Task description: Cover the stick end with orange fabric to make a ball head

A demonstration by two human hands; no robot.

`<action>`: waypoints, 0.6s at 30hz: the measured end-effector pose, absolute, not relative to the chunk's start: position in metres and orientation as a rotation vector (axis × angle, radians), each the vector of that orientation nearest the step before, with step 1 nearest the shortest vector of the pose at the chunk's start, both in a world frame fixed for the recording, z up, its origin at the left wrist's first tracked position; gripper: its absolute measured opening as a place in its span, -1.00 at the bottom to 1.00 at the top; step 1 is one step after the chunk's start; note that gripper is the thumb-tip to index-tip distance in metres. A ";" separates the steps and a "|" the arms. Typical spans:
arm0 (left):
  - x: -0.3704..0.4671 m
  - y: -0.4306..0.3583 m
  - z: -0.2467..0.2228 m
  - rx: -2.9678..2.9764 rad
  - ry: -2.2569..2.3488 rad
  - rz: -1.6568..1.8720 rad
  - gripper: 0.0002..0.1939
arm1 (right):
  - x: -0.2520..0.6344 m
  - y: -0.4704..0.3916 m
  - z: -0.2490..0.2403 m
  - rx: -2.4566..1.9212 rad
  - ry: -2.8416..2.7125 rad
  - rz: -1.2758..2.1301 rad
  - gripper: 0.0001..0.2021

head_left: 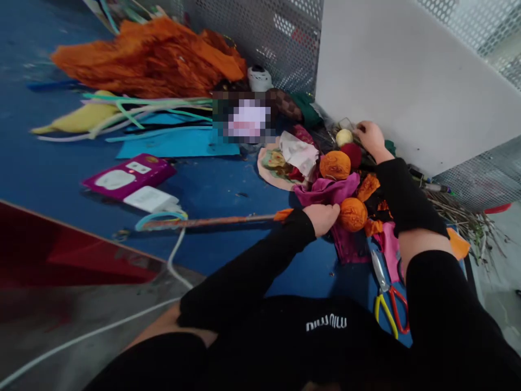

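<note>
My left hand (324,218) is closed in a pinch at the left side of an orange wrapped ball (353,214); what sits between its fingertips is too small to name. A second orange ball (335,165) lies just above, on magenta cloth (328,190). Farther back, my right hand (369,138) has its fingers bent together beside a pale yellow ball (344,138) and a dark red ball (350,156). Whatever is under those fingers is hidden. A stick wrapped in orange (228,220) reaches leftward from near my left wrist.
Scissors (386,298) with red and yellow handles lie near the front edge. Orange crumpled material (154,57), a blue sheet (175,142) and a purple box (129,176) are at the left. A white panel (407,81) stands behind; twigs (472,217) lie right.
</note>
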State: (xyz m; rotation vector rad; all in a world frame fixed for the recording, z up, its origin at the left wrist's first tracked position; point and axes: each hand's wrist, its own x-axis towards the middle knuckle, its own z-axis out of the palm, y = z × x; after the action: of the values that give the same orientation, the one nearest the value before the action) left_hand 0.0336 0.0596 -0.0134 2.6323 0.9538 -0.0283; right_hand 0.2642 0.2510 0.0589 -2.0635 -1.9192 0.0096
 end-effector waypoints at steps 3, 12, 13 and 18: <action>0.029 0.063 -0.021 2.639 0.927 -0.025 -0.63 | 0.253 0.291 0.046 -2.181 -1.877 0.155 -0.49; 0.030 0.058 -0.020 2.611 0.860 -0.017 -0.62 | 0.244 0.297 0.045 -2.114 -1.742 0.229 -0.45; 0.031 0.059 -0.020 2.598 0.857 -0.014 -0.62 | 0.245 0.290 0.053 -2.068 -1.672 0.209 -0.42; 0.032 0.062 -0.017 2.568 0.853 0.005 -0.64 | 0.273 0.220 0.098 -1.868 -1.468 0.256 -0.57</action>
State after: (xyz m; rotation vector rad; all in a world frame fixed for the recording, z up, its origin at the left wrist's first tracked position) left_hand 0.0318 0.0620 -0.0173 2.5681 0.8529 0.0048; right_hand 0.2729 0.2202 0.0978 -1.8678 -1.4683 0.2560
